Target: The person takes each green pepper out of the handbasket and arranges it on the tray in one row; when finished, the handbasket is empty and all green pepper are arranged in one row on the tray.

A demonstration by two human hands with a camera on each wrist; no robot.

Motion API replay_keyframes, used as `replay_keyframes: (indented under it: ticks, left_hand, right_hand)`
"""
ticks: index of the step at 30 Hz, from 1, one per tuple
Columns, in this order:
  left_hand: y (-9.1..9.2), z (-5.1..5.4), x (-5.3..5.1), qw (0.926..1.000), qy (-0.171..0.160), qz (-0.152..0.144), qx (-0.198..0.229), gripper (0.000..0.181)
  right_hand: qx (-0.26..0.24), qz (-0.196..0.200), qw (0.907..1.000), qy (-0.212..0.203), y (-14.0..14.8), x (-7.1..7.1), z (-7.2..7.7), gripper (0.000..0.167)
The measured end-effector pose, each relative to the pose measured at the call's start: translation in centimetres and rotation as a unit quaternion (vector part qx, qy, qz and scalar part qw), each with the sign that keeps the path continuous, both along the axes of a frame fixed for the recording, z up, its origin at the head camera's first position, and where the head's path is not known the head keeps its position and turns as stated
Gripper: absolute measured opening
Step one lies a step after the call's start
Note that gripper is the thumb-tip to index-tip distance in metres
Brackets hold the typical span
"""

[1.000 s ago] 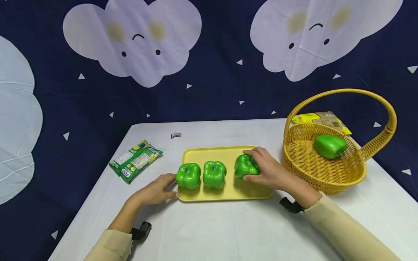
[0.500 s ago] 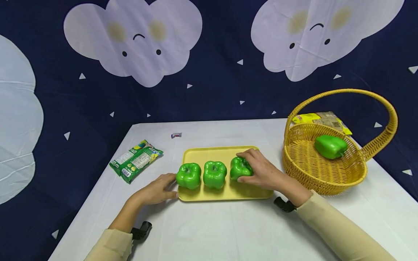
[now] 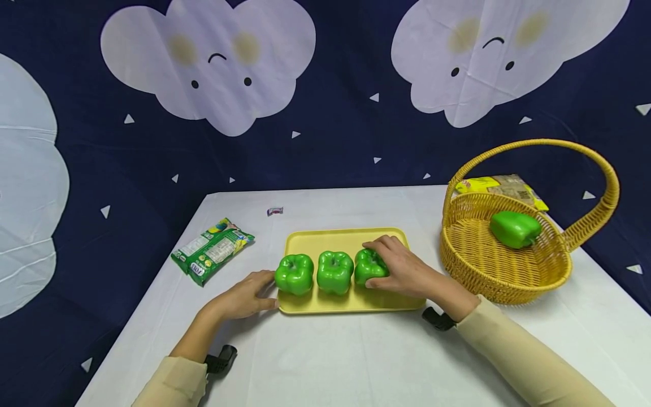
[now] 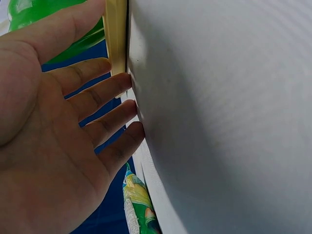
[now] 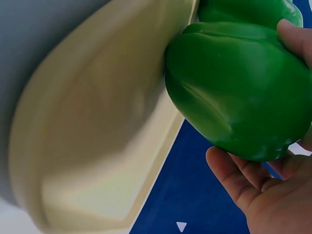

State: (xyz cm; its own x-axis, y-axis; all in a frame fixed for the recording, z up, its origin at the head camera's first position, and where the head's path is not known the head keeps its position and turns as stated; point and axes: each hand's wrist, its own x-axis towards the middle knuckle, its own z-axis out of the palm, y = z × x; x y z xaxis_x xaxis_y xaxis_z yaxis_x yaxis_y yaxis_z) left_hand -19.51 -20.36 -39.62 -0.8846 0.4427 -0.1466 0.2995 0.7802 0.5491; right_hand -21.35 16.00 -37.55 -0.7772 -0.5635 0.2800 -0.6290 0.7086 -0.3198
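Note:
Three green bell peppers stand in a row on a yellow tray [image 3: 396,299]. My right hand [image 3: 407,271] grips the rightmost bell pepper [image 3: 367,267], thumb on the near side and fingers over the far side; in the right wrist view that bell pepper [image 5: 239,92] sits on the tray. Just left of it is the middle bell pepper [image 3: 334,272]. Beside the left bell pepper [image 3: 294,274], my left hand [image 3: 246,297] rests at the tray's left edge. In the left wrist view the left hand [image 4: 63,122] has its fingers extended, with fingertips at the table and tray rim.
A wicker basket [image 3: 478,277] with a tall handle stands at the right, holding another bell pepper [image 3: 515,229]. Behind it lies a yellow packet [image 3: 508,186]. A green snack packet [image 3: 212,251] lies at the left, and a small wrapped candy [image 3: 275,211] near the back.
My right hand has moved left with the rightmost bell pepper, bringing it close to the middle one. The left hand has stayed at the tray's edge.

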Motion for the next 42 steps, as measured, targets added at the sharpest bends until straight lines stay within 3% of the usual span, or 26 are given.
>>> replay_keyframes:
  ticks: [27,42]
  left_hand:
    - [-0.1,-0.1,0.0,0.9999,0.01,-0.01,0.004,0.066]
    - [0.0,-0.1,0.1,1.0,0.005,-0.002,0.004,0.066]
  right_hand:
    - [-0.015,-0.015,0.9995,-0.023,0.2,0.1,0.8,0.079]
    - [-0.07,-0.011,0.9931,0.094,3.4,-0.4,4.0,0.074]
